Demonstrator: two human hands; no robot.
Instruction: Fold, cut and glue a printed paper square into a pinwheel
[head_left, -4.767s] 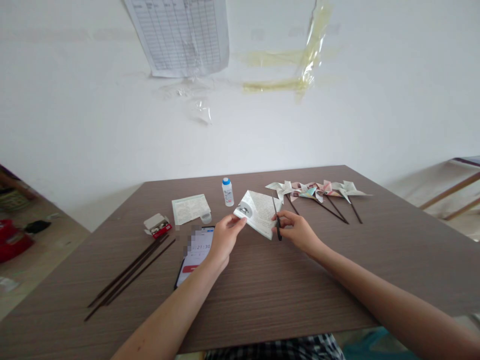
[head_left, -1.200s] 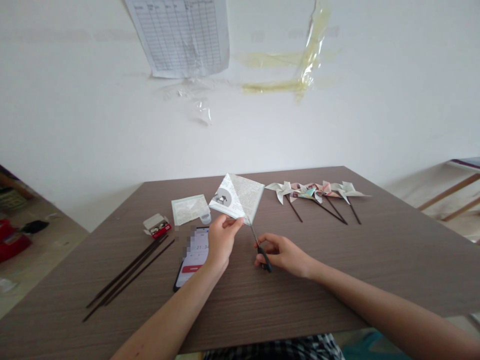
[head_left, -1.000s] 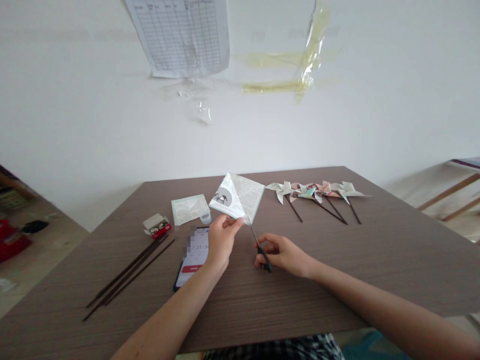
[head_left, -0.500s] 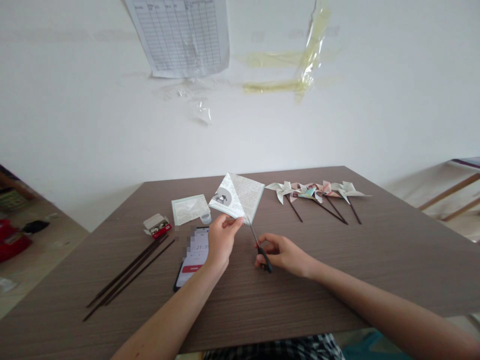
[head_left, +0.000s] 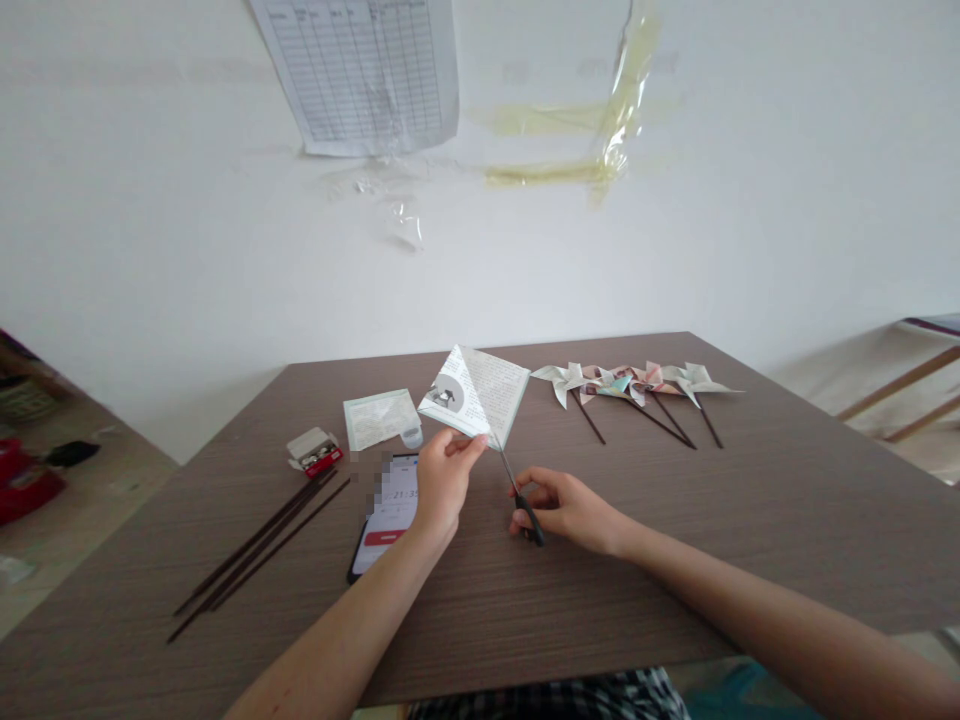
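Note:
My left hand (head_left: 444, 482) pinches the near corner of a square printed paper (head_left: 480, 392), which has a diagonal crease and a grey picture on its left half. Black-handled scissors (head_left: 529, 519) are gripped in my right hand (head_left: 564, 508). Their blades meet the paper's near corner, right beside my left fingertips. How far the blades stand apart is too small to tell. Under my left wrist lies a phone (head_left: 385, 538) with a timer on its screen, partly covered by the hand.
Left on the table (head_left: 480, 620) are more paper squares (head_left: 379, 418), a small clear plastic piece (head_left: 412, 437), an opened red-and-white box (head_left: 315, 452) of small metal pieces and several dark sticks (head_left: 247, 550). Paper pinwheels (head_left: 637, 383) on sticks lie back right. A wall (head_left: 480, 270) stands behind.

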